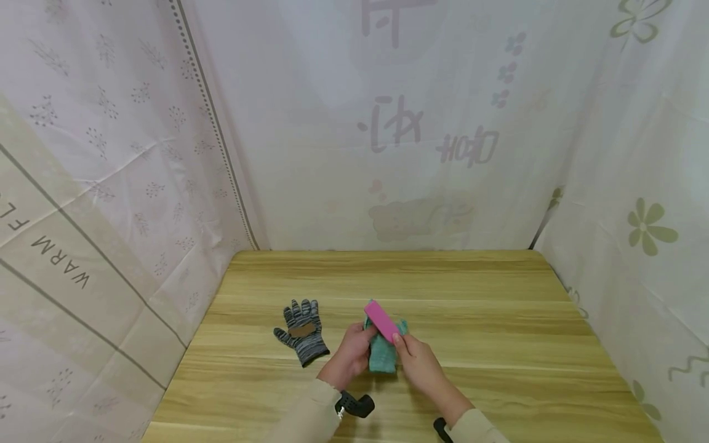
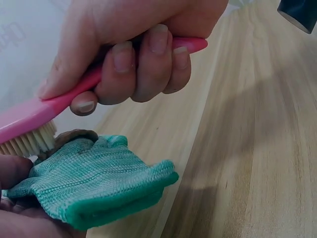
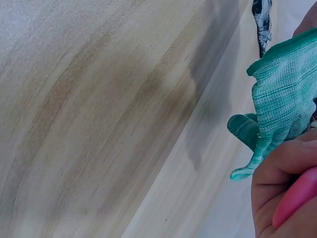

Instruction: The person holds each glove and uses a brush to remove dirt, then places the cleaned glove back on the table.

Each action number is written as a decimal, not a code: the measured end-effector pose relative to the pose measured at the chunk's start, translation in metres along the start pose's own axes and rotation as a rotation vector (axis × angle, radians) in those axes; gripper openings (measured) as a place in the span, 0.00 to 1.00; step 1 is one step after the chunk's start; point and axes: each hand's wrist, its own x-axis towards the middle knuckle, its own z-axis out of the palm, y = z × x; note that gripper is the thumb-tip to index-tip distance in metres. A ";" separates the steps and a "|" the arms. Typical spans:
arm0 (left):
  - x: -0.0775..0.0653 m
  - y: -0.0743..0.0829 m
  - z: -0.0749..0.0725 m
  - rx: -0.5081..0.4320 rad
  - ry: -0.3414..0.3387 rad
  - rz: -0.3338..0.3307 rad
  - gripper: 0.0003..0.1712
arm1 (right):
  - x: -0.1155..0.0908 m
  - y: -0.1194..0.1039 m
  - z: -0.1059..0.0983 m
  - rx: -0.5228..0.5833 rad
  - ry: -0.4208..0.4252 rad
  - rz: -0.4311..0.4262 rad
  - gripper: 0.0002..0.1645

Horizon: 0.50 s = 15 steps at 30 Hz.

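Note:
My left hand [image 1: 354, 349] grips a green knit glove [image 1: 382, 358] above the table, thumb on its upper side. In my right hand [image 1: 419, 364] is a pink brush [image 1: 382, 320], its handle wrapped by curled fingers [image 2: 153, 64]. The pale bristles [image 2: 30, 141] face down onto the glove, right at a brown patch [image 2: 74, 135] that is mostly hidden. Seen from the left wrist, the glove's cuff [image 2: 119, 203] points toward the camera. Some glove fingers [image 3: 242, 173] hang loose in the right wrist view.
A grey-black knit glove [image 1: 310, 347] with a brown patch [image 1: 301, 331] across it lies flat on the wooden table [image 1: 476, 295], left of my hands. Printed curtains [image 1: 310, 123] enclose the table at the back and both sides. Each wrist wears a black camera mount [image 1: 354, 405].

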 end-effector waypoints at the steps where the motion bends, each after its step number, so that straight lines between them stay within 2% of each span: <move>1: 0.000 0.001 0.000 0.004 0.006 -0.002 0.18 | 0.000 0.000 0.000 0.002 -0.003 0.004 0.29; 9: -0.003 0.005 0.003 0.019 0.078 0.031 0.21 | 0.000 0.001 -0.002 -0.027 -0.006 0.030 0.28; 15: -0.005 0.004 0.003 0.016 0.122 0.037 0.22 | 0.000 0.002 -0.002 -0.062 -0.008 0.011 0.26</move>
